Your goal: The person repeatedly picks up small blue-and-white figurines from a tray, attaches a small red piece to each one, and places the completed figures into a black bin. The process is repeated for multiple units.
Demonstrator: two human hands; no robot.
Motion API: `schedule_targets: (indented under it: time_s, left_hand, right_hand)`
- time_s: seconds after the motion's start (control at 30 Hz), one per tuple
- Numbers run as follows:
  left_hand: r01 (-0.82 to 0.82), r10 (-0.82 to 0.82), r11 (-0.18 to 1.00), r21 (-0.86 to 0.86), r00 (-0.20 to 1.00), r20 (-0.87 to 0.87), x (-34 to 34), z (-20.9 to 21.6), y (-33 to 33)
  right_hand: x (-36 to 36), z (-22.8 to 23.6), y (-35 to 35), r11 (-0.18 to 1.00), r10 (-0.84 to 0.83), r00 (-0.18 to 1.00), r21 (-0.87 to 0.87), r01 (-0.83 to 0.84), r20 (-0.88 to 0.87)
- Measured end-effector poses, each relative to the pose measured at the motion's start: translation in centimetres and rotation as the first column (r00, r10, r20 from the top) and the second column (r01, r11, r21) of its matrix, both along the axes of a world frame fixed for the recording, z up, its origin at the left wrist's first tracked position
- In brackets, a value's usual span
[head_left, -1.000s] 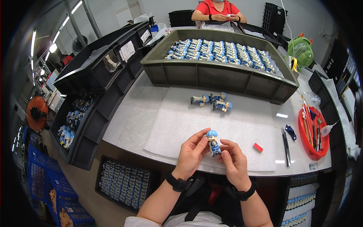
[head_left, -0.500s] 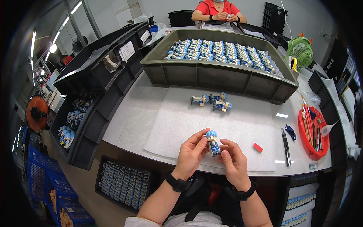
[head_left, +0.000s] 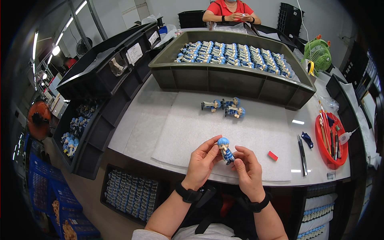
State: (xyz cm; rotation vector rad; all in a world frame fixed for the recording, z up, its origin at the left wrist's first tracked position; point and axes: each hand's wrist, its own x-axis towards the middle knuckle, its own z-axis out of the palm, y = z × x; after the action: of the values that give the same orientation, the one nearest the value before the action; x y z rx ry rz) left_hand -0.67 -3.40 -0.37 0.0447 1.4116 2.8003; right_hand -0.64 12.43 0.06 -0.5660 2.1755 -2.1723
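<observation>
A small toy figure with blue hair [head_left: 225, 149] is held upright above the table's near edge. My left hand [head_left: 202, 163] pinches it at the head and my right hand [head_left: 247, 171] grips it at the body and legs. Three more such figures [head_left: 224, 107] lie on the white mat [head_left: 192, 132] farther out. Behind them stands a large dark green crate [head_left: 224, 78] holding several rows of the same figures.
A red bowl of brushes and tools [head_left: 330, 138] sits at the right, with tweezers [head_left: 302, 149] and a small red block [head_left: 273, 155] beside it. Black bins [head_left: 100, 80] line the left. Trays of figures [head_left: 130, 194] sit below the table. Another person [head_left: 230, 10] works across.
</observation>
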Motion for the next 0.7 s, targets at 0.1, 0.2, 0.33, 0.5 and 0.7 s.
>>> schedule_targets:
  time_s: [0.1,0.2,0.33,0.5,0.7]
  left_hand:
    - [-0.002,0.002,1.0,-0.012,1.0,-0.005,0.0,-0.05,0.03]
    - [-0.002,0.002,1.0,-0.018,1.0,-0.001,-0.01,-0.06,0.0]
    - [0.001,-0.002,1.0,0.025,1.0,0.024,-0.08,-0.05,0.0]
    - [-0.052,0.052,0.993,-0.11,0.999,-0.005,0.13,-0.29,0.25]
    - [-0.102,0.095,0.98,-0.173,0.994,-0.045,0.28,-0.3,0.53]
  right_hand:
    - [-0.06,-0.2,-0.03,1.0,-0.001,1.0,-0.019,0.001,-0.009]
    - [-0.07,-0.33,-0.1,0.999,-0.003,1.0,-0.042,0.004,0.004]
    - [0.01,-0.2,-0.33,0.995,-0.039,0.998,-0.092,0.042,0.043]
    - [-0.35,-0.93,-0.34,0.995,-0.094,0.991,-0.035,0.091,-0.092]
    - [-0.46,-0.81,-0.41,0.994,-0.111,0.984,-0.035,0.107,-0.143]
